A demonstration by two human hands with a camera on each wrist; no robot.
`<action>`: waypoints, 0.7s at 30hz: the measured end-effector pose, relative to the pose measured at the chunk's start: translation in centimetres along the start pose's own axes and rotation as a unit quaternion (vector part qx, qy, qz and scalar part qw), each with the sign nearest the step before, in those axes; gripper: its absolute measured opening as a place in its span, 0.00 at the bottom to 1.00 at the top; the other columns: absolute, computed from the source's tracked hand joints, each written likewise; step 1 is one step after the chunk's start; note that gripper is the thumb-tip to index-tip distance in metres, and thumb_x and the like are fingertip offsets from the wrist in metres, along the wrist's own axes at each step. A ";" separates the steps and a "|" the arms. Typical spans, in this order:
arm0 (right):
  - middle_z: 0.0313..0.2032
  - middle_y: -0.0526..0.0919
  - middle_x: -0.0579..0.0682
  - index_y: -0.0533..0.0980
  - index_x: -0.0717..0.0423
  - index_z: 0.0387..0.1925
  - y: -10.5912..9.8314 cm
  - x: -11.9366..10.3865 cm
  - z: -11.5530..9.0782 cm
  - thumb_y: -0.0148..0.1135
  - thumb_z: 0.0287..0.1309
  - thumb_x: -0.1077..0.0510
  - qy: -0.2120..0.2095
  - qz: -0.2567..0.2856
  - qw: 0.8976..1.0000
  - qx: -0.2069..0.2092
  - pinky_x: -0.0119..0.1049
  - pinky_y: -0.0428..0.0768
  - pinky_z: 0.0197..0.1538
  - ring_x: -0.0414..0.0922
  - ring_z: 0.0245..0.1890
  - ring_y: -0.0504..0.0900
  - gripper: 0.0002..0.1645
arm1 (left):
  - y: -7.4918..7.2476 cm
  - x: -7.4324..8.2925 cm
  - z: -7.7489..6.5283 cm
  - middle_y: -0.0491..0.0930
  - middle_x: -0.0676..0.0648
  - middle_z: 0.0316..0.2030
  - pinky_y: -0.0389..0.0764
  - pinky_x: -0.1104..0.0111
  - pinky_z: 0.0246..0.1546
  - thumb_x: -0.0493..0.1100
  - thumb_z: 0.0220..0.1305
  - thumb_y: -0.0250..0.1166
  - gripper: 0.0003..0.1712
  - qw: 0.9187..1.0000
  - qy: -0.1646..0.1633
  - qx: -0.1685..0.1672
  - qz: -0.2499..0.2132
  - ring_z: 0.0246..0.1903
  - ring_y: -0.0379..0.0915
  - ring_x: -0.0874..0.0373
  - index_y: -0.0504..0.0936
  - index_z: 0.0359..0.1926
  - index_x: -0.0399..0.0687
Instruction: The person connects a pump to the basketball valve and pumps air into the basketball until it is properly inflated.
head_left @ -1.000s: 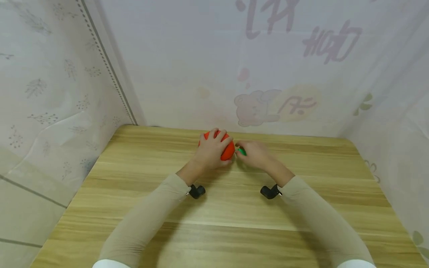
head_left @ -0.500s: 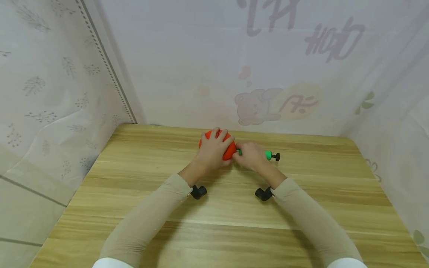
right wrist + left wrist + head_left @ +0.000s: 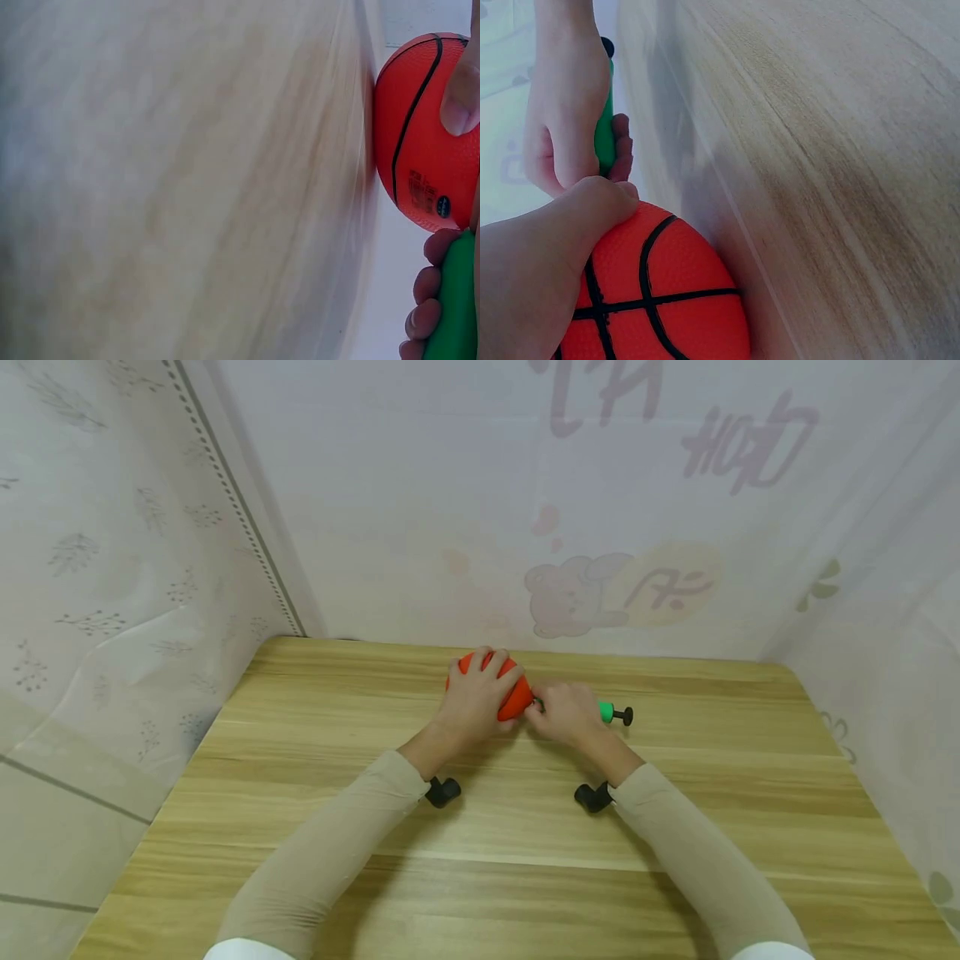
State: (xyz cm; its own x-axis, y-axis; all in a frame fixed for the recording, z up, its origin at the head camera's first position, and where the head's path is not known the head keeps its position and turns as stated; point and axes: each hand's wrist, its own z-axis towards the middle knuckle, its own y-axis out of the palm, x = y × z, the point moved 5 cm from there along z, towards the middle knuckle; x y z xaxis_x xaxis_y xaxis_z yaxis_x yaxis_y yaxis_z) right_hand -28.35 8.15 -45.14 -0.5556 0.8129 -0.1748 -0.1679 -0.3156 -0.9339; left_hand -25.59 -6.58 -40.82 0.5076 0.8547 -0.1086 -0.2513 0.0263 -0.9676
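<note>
A small orange-red toy basketball (image 3: 517, 700) with black lines rests on the wooden table. My left hand (image 3: 474, 697) grips it from above, fingers spread over the top and thumb on the near side. My right hand (image 3: 568, 714) wraps around a green hand pump (image 3: 606, 711), whose black plunger handle (image 3: 627, 717) sticks out to the right. In the right wrist view the pump's front end meets the ball near a dark round mark (image 3: 443, 206). The nozzle is mostly hidden by the right hand's fingers (image 3: 427, 283).
The wooden table (image 3: 487, 893) has its back edge just behind the ball, against a printed curtain (image 3: 412, 527). Similar cloth hangs at the left and right sides. A black wrist-camera mount (image 3: 442, 792) hangs below the left sleeve and another mount (image 3: 592, 797) below the right.
My right hand has closed around the pump, and its rear end and black handle have come into view on the right. My left hand has stayed on the ball.
</note>
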 end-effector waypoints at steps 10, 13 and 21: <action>0.14 0.64 0.41 0.64 0.44 0.15 -0.2 0.1 -0.1 0.55 0.53 0.51 0.008 0.004 0.999 -0.039 0.37 0.65 0.21 0.41 0.17 0.66 0.15 | 0.0 0.0 0.0 0.65 0.45 0.67 0.71 0.41 0.52 0.67 0.56 0.72 0.42 1.000 -0.006 -0.011 -0.009 0.67 0.56 0.43 0.72 0.67 0.58; 0.13 0.63 0.40 0.64 0.45 0.15 -0.2 0.2 -0.2 0.55 0.54 0.51 0.009 0.006 0.999 -0.048 0.36 0.63 0.21 0.40 0.17 0.65 0.15 | 0.0 0.0 0.0 0.64 0.44 0.67 0.71 0.40 0.53 0.66 0.56 0.72 0.42 1.000 -0.006 -0.019 -0.012 0.67 0.55 0.43 0.71 0.68 0.58; 0.14 0.61 0.40 0.63 0.45 0.15 0.0 0.4 -0.3 0.55 0.54 0.52 0.006 0.009 0.999 -0.046 0.35 0.61 0.20 0.40 0.17 0.63 0.16 | 0.0 -0.1 0.0 0.64 0.44 0.68 0.71 0.40 0.53 0.66 0.55 0.73 0.43 1.000 -0.007 -0.022 -0.016 0.67 0.55 0.43 0.71 0.68 0.58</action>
State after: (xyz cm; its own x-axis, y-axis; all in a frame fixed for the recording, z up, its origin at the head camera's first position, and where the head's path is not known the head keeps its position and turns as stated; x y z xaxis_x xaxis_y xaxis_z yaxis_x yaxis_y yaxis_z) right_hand -28.34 8.68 -45.29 -0.5473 0.8140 -0.1948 -0.0816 -0.2835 -0.9555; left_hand -25.64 -6.63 -40.85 0.5029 0.8611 -0.0753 -0.1985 0.0302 -0.9796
